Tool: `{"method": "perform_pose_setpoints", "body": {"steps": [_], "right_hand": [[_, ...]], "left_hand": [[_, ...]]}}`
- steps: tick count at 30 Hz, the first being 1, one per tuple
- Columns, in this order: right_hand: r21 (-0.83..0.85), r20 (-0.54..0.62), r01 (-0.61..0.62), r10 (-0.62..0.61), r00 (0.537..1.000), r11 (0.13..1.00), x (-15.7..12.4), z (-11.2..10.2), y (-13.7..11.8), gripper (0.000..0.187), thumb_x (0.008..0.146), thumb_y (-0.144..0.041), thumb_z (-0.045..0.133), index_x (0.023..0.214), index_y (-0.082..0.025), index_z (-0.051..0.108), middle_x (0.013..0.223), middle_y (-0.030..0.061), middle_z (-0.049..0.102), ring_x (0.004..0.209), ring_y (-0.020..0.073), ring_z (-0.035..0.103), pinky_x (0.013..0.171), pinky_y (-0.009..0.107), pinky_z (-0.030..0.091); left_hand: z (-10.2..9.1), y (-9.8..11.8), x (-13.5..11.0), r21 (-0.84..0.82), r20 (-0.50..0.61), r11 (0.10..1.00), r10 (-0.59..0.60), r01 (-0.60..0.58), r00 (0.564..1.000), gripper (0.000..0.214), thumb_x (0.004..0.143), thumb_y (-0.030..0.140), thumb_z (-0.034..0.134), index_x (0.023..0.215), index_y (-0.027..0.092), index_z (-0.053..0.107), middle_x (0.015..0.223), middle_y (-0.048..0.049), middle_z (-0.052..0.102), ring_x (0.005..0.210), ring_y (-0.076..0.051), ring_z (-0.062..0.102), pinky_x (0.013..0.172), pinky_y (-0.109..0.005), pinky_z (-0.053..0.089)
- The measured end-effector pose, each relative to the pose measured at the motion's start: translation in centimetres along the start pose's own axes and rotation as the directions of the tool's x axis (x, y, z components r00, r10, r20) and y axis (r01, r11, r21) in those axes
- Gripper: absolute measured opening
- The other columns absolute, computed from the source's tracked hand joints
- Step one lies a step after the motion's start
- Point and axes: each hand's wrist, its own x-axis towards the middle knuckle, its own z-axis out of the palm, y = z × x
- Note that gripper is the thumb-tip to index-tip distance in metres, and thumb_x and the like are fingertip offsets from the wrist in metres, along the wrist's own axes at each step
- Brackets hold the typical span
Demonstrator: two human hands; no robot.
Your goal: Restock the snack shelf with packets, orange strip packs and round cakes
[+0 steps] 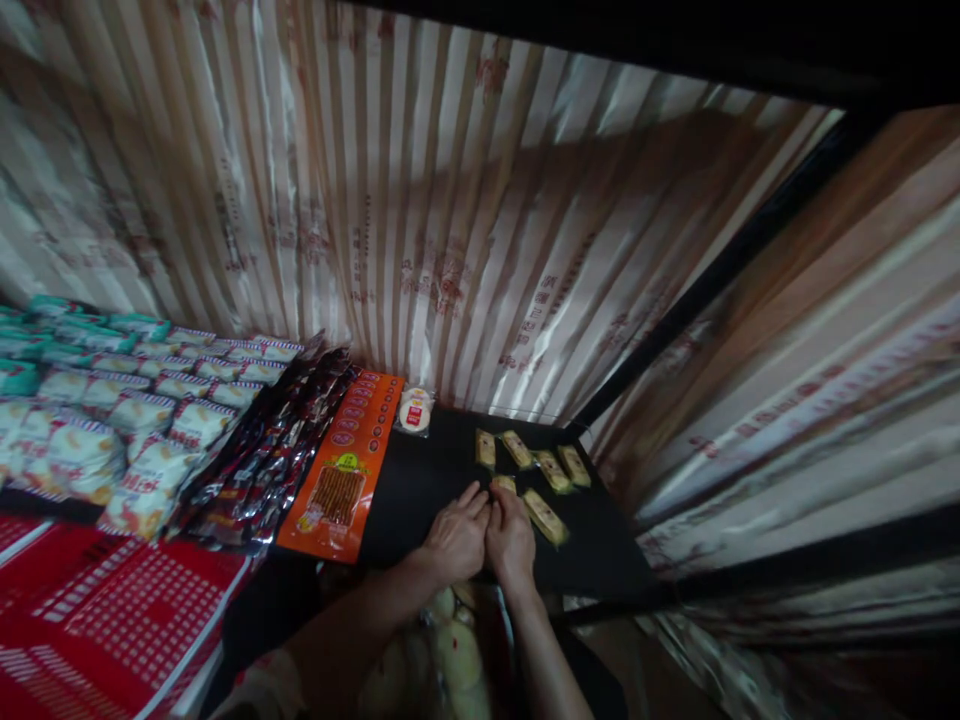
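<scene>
My left hand [459, 538] and my right hand [511, 536] are side by side over the near part of a black shelf [420, 480], thumbs almost meeting. A small yellow wrapped snack [504, 483] shows at my right fingertips, which are closed on its near end. My left fingers are pressed together close to it; anything in them is hidden. Just right of my hands lies another wrapped snack [545, 517]. Behind it are several more of the same snack packs [553, 470], laid at different angles, each with a dark mark on its wrapper.
An orange packet of stick snacks [341, 470] and a round white packet [414, 411] lie left. Beyond are dark shiny packets [262, 460], white packets [150, 410] and green packets [82, 330]. A red basket [150, 620] stands below. Printed plastic sheeting [450, 220] and a black frame bar [697, 270] border the shelf.
</scene>
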Motion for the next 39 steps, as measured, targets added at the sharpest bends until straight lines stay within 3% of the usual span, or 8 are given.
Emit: {"method": "perform_pose_setpoints", "body": {"steps": [6, 10, 14, 23, 33, 39], "right_hand": [[-0.154, 0.004, -0.068, 0.07, 0.998, 0.986, -3.8, -1.2, 1.0, 0.04, 0.079, -0.022, 0.034, 0.104, -0.008, 0.062, 0.106, 0.0167, 0.061, 0.102, 0.0251, 0.054, 0.092, 0.036, 0.041], [-0.176, 0.015, -0.105, 0.11, 0.994, 0.979, -5.3, -0.9, 0.6, 0.038, 0.08, -0.022, 0.035, 0.101, -0.01, 0.065, 0.105, 0.0162, 0.062, 0.1, 0.0243, 0.055, 0.091, 0.035, 0.042], [-0.139, 0.055, -0.065, 0.074, 0.996, 0.988, -6.7, -0.5, -0.1, 0.038, 0.08, -0.02, 0.034, 0.101, -0.01, 0.065, 0.106, 0.0145, 0.063, 0.101, 0.0226, 0.056, 0.092, 0.033, 0.041], [-0.018, 0.154, -0.038, 0.041, 0.987, 0.999, -8.4, -1.2, -2.0, 0.04, 0.084, -0.024, 0.031, 0.103, -0.012, 0.065, 0.106, 0.0115, 0.065, 0.101, 0.0203, 0.057, 0.093, 0.031, 0.041], [0.207, 0.31, -0.128, 0.059, 0.949, 0.97, -6.9, -3.5, -5.0, 0.049, 0.086, -0.048, 0.032, 0.099, -0.016, 0.066, 0.102, 0.0088, 0.067, 0.099, 0.0201, 0.058, 0.091, 0.031, 0.041], [0.358, 0.35, -0.11, -0.024, 0.937, 0.927, -6.0, -3.1, -5.0, 0.044, 0.073, -0.051, 0.055, 0.103, -0.02, 0.065, 0.104, 0.0065, 0.066, 0.098, 0.022, 0.058, 0.089, 0.034, 0.043]], "left_hand": [[2.1, 1.7, -2.9, 0.056, 0.082, 0.998, -0.002, -0.003, 0.997, 0.055, 0.078, 0.024, 0.047, 0.13, 0.008, 0.041, 0.14, -0.0162, 0.036, 0.132, -0.027, 0.027, 0.109, -0.04, 0.022], [3.1, 1.8, -3.9, 0.124, 0.055, 0.991, -0.059, 0.052, 0.997, 0.044, 0.086, 0.017, 0.035, 0.13, 0.013, 0.042, 0.14, -0.0119, 0.039, 0.132, -0.023, 0.028, 0.108, -0.038, 0.024], [3.1, 1.8, -5.0, 0.197, 0.002, 0.975, -0.106, 0.103, 0.994, 0.043, 0.088, 0.01, 0.029, 0.128, 0.017, 0.043, 0.134, -0.0102, 0.047, 0.127, -0.02, 0.036, 0.105, -0.036, 0.03], [0.8, 1.5, -8.5, 0.21, 0.007, 0.97, -0.126, 0.122, 0.992, 0.045, 0.085, 0.012, 0.033, 0.128, 0.016, 0.043, 0.132, -0.0104, 0.047, 0.123, -0.023, 0.039, 0.101, -0.039, 0.032], [-3.4, 0.4, -9.1, 0.03, -0.05, 0.979, -0.201, 0.203, 0.978, 0.031, 0.088, 0.017, 0.031, 0.11, 0.019, 0.053, 0.108, -0.0048, 0.061, 0.102, -0.016, 0.053, 0.092, -0.028, 0.039], [-4.7, -1.0, -8.9, -0.152, -0.05, 0.968, -0.211, 0.201, 0.976, 0.027, 0.089, 0.025, 0.033, 0.105, 0.021, 0.054, 0.105, -0.0033, 0.062, 0.098, -0.016, 0.056, 0.087, -0.027, 0.041]]}}
